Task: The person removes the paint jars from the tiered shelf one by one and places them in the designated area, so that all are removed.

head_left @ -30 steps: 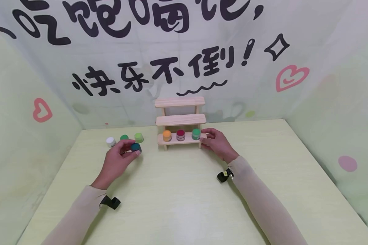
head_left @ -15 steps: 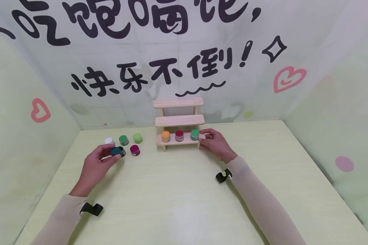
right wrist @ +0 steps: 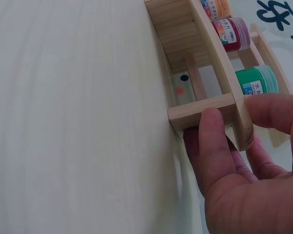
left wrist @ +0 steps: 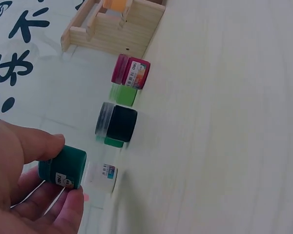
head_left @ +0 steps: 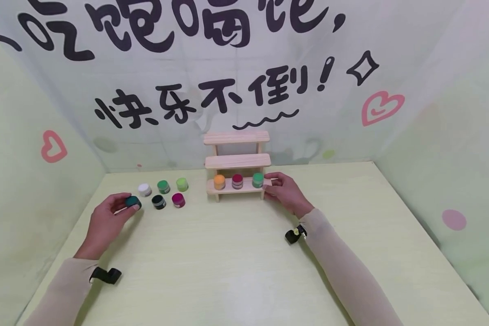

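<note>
My left hand (head_left: 105, 222) pinches a teal paint jar (left wrist: 63, 166) between thumb and fingers at the left of the table. Right of it sit a black paint jar (head_left: 159, 202) and a magenta paint jar (head_left: 178, 200). Behind these stand white (head_left: 144, 189), green (head_left: 163, 186) and light green (head_left: 182, 184) jars. My right hand (head_left: 287, 194) grips the right end of a three-tier wooden stand (head_left: 238, 160), thumb and fingers around the lowest shelf. On that shelf are orange (head_left: 219, 182), dark red (head_left: 237, 181) and green (right wrist: 257, 81) jars.
The pale wooden table (head_left: 244, 253) ends at a back wall cloth (head_left: 228, 59) with large black lettering. Cloth walls also stand on the left (head_left: 20, 190) and right (head_left: 452, 149). The stand's upper two shelves hold nothing.
My left hand has carried the teal jar leftward across the front of the other jars, uncovering the magenta and black ones. My right hand has stayed on the stand.
</note>
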`<move>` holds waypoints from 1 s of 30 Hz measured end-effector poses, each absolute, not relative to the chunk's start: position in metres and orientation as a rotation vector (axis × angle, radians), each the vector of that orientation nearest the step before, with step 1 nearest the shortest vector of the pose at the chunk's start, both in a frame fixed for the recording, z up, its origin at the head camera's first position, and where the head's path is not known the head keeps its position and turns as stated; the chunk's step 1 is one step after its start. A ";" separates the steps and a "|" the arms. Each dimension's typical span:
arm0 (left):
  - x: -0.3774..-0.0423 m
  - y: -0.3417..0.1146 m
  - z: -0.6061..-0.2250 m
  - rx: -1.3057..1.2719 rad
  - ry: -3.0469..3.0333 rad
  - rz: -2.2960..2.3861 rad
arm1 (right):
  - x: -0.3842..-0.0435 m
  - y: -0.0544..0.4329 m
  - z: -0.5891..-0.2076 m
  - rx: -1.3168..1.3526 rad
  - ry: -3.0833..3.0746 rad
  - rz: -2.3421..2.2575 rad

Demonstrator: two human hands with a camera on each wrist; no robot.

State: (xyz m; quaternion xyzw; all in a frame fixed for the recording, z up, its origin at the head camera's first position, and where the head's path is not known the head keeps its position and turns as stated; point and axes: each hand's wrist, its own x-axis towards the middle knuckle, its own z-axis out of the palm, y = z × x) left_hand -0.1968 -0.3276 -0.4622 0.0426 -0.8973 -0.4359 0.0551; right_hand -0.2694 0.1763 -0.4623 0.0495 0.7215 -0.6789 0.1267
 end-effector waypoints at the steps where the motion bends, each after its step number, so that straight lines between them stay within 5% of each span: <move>1: -0.199 -0.328 -0.463 0.130 -2.731 -1.317 | -0.270 0.176 -0.463 0.145 2.099 -1.977; 30: -0.222 -0.328 -0.470 0.227 -2.883 -1.273 | -0.269 0.176 -0.463 0.114 2.108 -1.977</move>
